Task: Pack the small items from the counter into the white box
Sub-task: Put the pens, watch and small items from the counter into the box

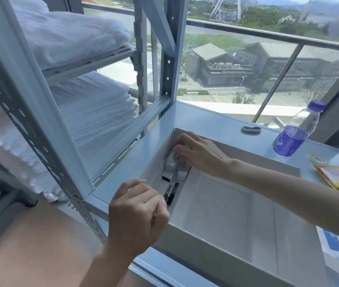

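Note:
The white box (237,216) stands open on the counter, its floor mostly bare. My right hand (197,152) reaches into its far left corner, fingers curled on a small clear item (171,161) there; what that item is I cannot tell. My left hand (137,212) is at the box's near left wall, gripping a thin black-and-silver object (169,193) that lies along the inside of that wall. On the counter behind the box lies a dark beaded bracelet (251,129).
A water bottle (294,133) with a purple label stands at the back right. A yellow-orange packet (338,176) lies right of the box, a blue-and-white package (338,251) at the near right. A metal shelf rack (46,112) with white bedding is to the left.

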Demonstrator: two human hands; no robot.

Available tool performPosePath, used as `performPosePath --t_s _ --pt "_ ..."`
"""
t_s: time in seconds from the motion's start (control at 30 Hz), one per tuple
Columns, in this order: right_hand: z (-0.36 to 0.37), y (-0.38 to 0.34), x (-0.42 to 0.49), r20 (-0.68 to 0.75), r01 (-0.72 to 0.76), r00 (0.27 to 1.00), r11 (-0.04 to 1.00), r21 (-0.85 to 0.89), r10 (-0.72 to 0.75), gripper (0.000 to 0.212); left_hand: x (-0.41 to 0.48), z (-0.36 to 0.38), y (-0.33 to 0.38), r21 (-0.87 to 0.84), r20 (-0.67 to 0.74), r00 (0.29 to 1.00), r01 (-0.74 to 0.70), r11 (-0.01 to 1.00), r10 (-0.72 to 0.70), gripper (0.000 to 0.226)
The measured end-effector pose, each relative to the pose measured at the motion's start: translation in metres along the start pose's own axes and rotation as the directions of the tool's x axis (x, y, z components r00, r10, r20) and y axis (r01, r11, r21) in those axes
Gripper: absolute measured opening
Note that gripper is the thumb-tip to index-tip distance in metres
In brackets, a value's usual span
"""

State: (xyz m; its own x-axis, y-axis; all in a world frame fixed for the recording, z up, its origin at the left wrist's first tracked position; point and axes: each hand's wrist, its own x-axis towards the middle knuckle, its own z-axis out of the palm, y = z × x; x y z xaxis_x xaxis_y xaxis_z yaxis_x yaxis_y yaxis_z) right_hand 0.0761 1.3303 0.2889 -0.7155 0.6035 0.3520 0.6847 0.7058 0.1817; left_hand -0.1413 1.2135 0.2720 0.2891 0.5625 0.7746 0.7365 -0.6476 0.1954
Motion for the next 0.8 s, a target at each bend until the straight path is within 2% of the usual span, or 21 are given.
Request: performPosePath --t_s 0.13,0.2,0.27,0.43,0.6,0.8 --pt "0.0 0.0 0.001 0.096 -0.094 0.992 0.992 0.089 0.086 0.009 0.0 0.0 -0.001 0.004 -0.002 1.0 0.006 1.0 -0.006 0.042" --pt "-0.002 0.0 0.0 0.126 -0.136 0.985 0.985 0.105 0.122 0.024 0.0 0.001 -0.001 -0.003 -0.003 1.0 0.008 1.0 -0.008 0.043" --pt "-0.007 -0.001 -0.001 0.16 -0.151 0.978 0.983 0.104 0.134 0.025 0.001 0.001 -0.001 -0.001 0.01 1.0 0.002 1.0 -0.002 0.043" --pt "-0.018 -0.006 -0.012 0.216 -0.202 0.96 0.974 0.104 0.176 0.029 0.003 -0.005 0.0 0.054 0.108 0.993 -0.05 0.997 0.044 0.041" --pt "-0.051 -0.012 -0.042 0.186 -0.257 0.954 0.96 0.109 0.234 0.035 0.014 -0.007 0.013 0.057 0.199 0.976 -0.096 0.994 0.083 0.049" --pt "-0.09 -0.011 -0.097 0.168 -0.457 0.884 0.882 0.119 0.435 0.031 0.02 0.0 0.045 -0.059 0.256 0.95 -0.17 0.984 0.179 0.06"
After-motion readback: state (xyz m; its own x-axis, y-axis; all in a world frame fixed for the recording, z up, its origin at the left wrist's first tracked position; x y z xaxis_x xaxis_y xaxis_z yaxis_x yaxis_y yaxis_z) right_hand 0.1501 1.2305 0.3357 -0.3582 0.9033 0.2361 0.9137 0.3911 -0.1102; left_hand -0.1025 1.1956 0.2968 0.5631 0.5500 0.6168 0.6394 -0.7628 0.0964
